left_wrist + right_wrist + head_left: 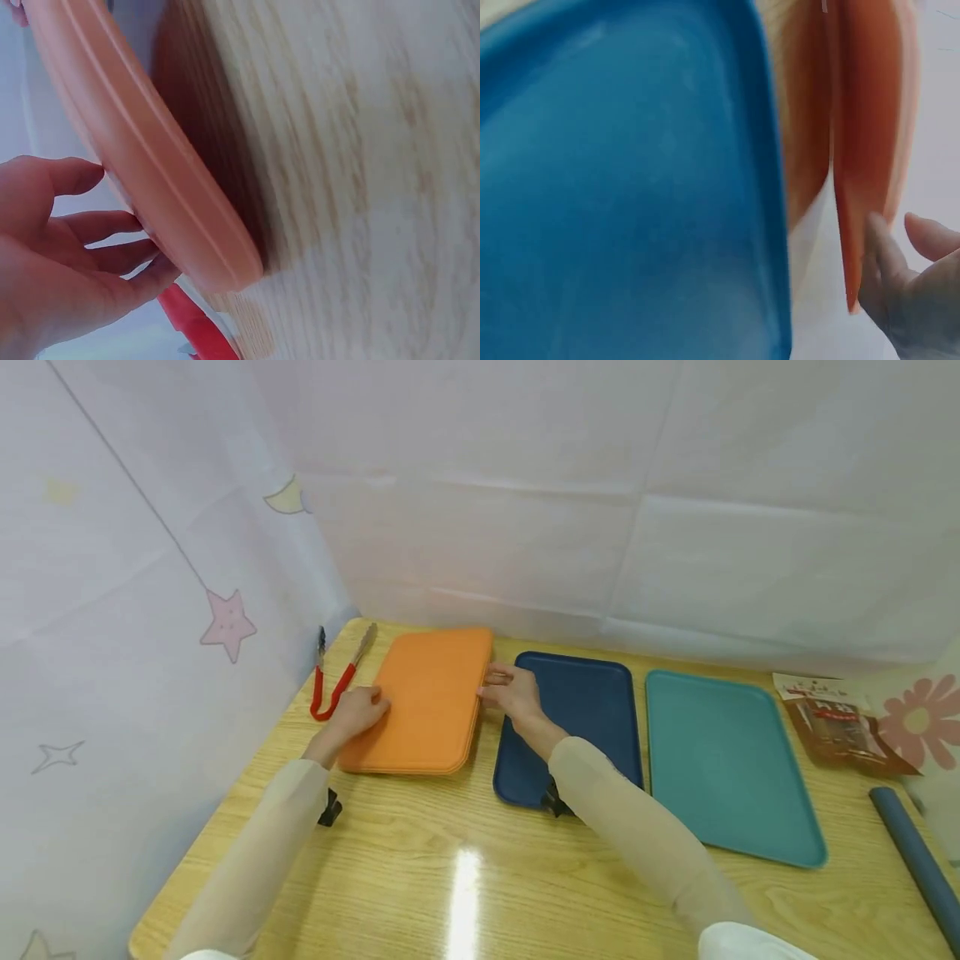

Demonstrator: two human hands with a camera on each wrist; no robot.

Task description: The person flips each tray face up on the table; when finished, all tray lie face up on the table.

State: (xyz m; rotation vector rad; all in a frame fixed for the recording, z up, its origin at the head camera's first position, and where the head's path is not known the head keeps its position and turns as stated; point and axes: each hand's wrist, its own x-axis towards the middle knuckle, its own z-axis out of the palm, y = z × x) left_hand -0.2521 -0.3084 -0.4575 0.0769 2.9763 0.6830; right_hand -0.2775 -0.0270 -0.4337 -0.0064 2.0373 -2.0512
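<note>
My left hand (362,713) grips the left edge of a stack of orange trays (431,702), with its thumb and fingers at the rim. Layered rims (176,180) show along the stack's side in the left wrist view. My right hand (517,697) holds the stack's right edge; in the right wrist view its fingers lie along the underside and its thumb is at the outer side. The stack tilts over the wooden table, with a shadow beneath it. A dark blue tray (577,718) lies just right of it, partly under my right forearm.
Red-handled tongs (341,685) lie at the left, close to my left hand. A teal tray (731,768) is right of the blue one. Farther right are a brown snack packet (832,722) and a dark grey roll (918,864). Printed curtains hang behind the table (390,868).
</note>
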